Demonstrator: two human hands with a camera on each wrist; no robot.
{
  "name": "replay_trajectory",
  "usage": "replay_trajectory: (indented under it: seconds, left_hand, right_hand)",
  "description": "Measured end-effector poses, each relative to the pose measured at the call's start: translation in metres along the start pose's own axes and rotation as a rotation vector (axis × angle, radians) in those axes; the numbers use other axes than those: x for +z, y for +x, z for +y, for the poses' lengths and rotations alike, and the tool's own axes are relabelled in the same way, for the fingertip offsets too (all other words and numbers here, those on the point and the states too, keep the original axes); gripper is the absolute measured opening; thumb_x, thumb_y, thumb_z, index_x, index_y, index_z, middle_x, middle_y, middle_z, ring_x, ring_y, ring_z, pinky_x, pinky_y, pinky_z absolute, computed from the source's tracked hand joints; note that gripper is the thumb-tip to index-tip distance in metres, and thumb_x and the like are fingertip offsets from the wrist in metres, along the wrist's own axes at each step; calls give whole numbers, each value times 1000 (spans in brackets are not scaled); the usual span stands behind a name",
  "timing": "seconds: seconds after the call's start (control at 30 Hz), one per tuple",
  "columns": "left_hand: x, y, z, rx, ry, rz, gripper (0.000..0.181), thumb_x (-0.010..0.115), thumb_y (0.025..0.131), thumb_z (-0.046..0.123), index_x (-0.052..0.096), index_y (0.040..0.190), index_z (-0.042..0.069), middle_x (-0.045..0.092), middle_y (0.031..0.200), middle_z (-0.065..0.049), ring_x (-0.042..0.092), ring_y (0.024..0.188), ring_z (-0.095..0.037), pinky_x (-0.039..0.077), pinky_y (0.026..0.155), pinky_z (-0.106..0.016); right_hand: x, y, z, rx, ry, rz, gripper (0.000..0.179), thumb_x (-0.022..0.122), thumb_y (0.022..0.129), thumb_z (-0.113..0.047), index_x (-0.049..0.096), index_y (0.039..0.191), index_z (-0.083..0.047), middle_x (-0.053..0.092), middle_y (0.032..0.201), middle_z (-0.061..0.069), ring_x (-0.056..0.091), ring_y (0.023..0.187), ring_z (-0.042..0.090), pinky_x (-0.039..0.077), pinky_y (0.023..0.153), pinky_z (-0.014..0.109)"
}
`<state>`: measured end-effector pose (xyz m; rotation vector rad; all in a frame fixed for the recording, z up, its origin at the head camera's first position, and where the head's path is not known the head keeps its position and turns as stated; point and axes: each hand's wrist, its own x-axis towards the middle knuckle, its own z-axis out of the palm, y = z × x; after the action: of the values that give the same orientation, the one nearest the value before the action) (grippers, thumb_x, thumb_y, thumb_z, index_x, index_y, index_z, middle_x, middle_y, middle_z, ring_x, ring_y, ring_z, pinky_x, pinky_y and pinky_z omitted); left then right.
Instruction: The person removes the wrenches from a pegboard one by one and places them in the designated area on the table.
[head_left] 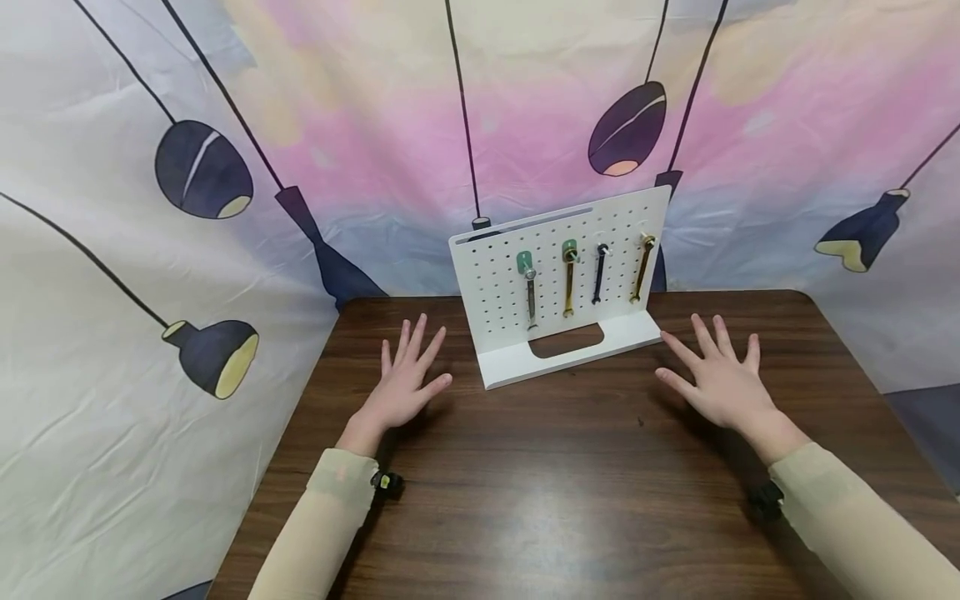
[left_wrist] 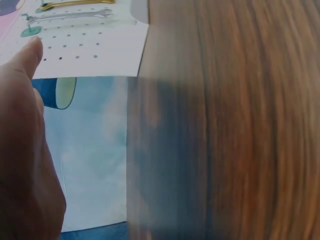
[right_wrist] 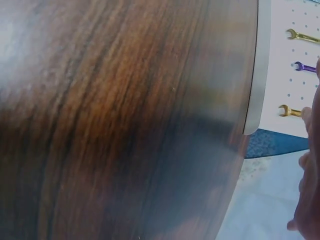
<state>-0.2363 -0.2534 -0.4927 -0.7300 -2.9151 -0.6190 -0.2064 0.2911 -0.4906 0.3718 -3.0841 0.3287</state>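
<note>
In the head view a white pegboard stand (head_left: pixel 495 300) stands at the back of the table. From its hooks hang a silver wrench (head_left: pixel 531 300), a gold wrench (head_left: pixel 568 287), a dark wrench (head_left: pixel 599 275), purple in the right wrist view, and another gold wrench (head_left: pixel 642 268) at the right. My left hand (head_left: pixel 401 387) is spread out left of the stand, holding nothing. To the right of the board's base my right hand (head_left: pixel 723 383) also has its fingers spread, with nothing in it. Neither hand holds a wrench.
The brown wooden table (head_left: pixel 525 467) reaches back to a fabric backdrop (head_left: pixel 360 100) printed with hanging lamps. Green hook mounts (head_left: pixel 524 262) hold the two left wrenches. Each wrist wears a small black camera, such as the left one (head_left: pixel 388 484).
</note>
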Motion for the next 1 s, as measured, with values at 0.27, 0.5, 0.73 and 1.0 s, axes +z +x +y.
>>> replay_trajectory:
  seconds: [0.27,0.5,0.73,1.0]
  left_hand:
    - [9,13,9,46,-254,163,79,48,110,59,9,173,31,-8,179,5,-11,164,-24,1,123,-73]
    - [13,23,20,66,-488,316,71,58,110,45,30,170,20,21,177,0,22,161,-28,27,123,-63]
    - [21,41,40,16,-766,536,54,67,106,10,51,158,6,50,161,-11,47,149,-29,37,120,-56]
    - [29,71,56,-80,-1250,806,47,71,100,-6,60,145,-3,59,147,-28,61,134,-35,52,108,-37]
  right_hand:
    - [1,-1,1,-20,79,109,75,46,109,-63,39,166,-15,21,172,30,8,160,51,8,116,81]
    - [5,1,0,-46,215,215,59,54,111,-49,54,156,-10,48,158,29,39,148,51,35,109,73]
    - [12,9,-14,-45,464,354,44,57,112,-36,64,148,-10,62,148,21,57,134,48,44,103,66]
    - [23,24,-39,-113,616,427,33,61,111,-22,71,141,-14,70,139,12,65,124,22,42,95,12]
